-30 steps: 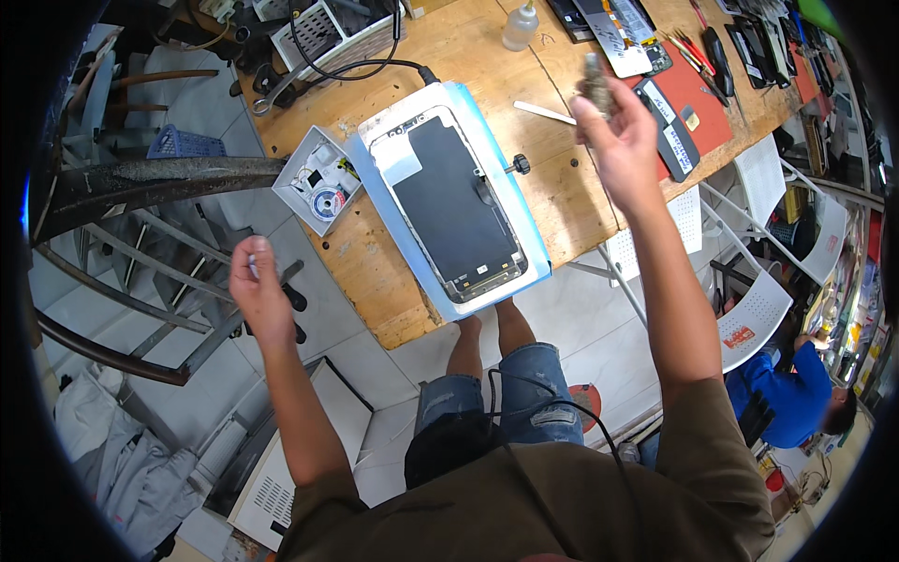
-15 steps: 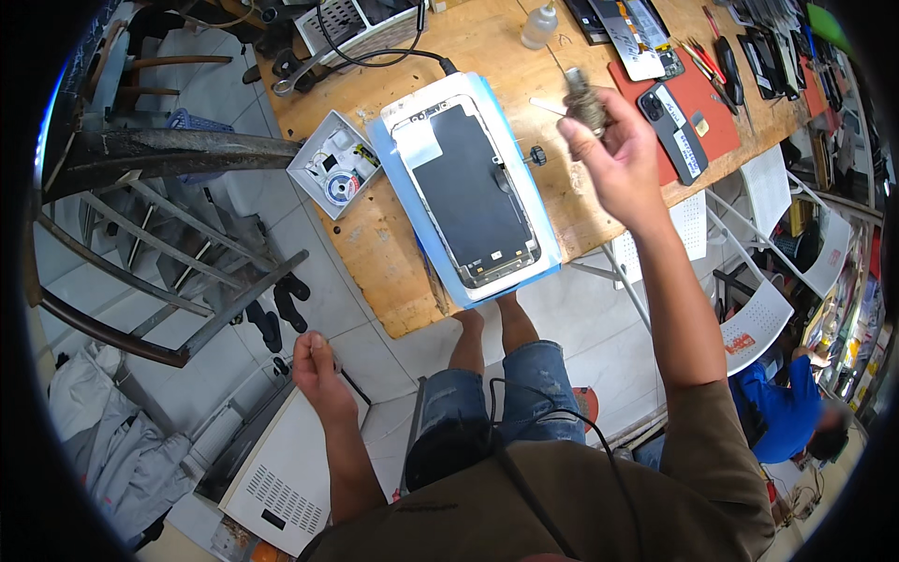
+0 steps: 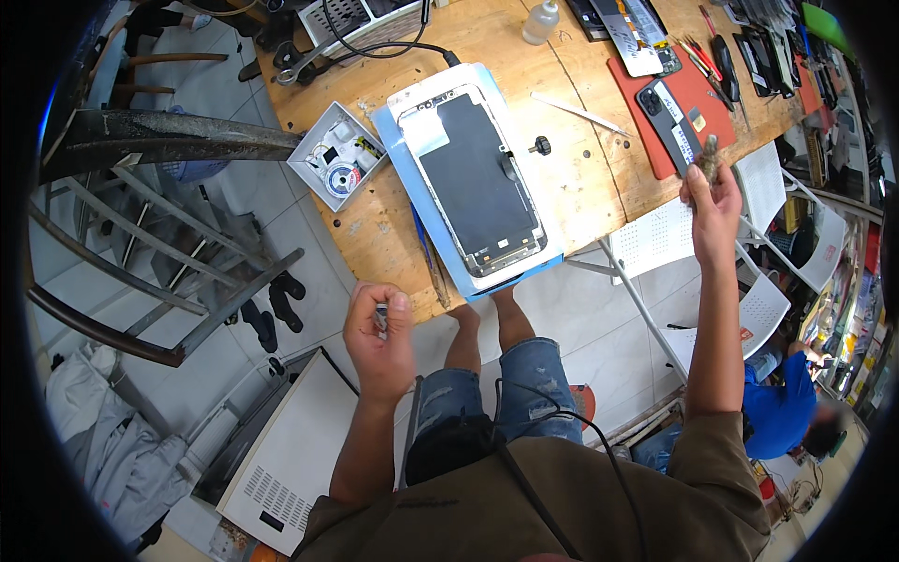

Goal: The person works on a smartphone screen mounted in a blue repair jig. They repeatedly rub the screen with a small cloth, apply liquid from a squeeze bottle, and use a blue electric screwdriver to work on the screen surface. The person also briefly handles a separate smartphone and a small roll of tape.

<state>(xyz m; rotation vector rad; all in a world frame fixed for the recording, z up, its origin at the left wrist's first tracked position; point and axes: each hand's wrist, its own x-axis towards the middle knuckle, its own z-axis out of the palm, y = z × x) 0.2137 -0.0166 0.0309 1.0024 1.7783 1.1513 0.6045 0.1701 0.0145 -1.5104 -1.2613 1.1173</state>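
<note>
My right hand (image 3: 715,217) is closed round a small, grimy brown-green object (image 3: 709,165) with a greyish tip, over the table's right front edge. My left hand (image 3: 379,342) is curled near the front left corner of the table. A bit of something grey shows between its fingers, too small to name. Between my hands lies a phone screen assembly (image 3: 473,178), its dark back up, on a white and blue corded pad (image 3: 536,220). A black knob (image 3: 539,145) sticks out at the pad's right side.
A white box (image 3: 298,161) with a spool and small parts stands left of the pad. On the wooden table (image 3: 562,178) are a white stick (image 3: 585,114), a clear bottle (image 3: 540,23), and a red mat (image 3: 626,89) with a phone (image 3: 667,126). White chairs (image 3: 655,239) stand beyond the edge.
My right hand has swung right and toward me with the brown-green object, away from the white stick. My left hand has risen and moved right, toward the table corner.
</note>
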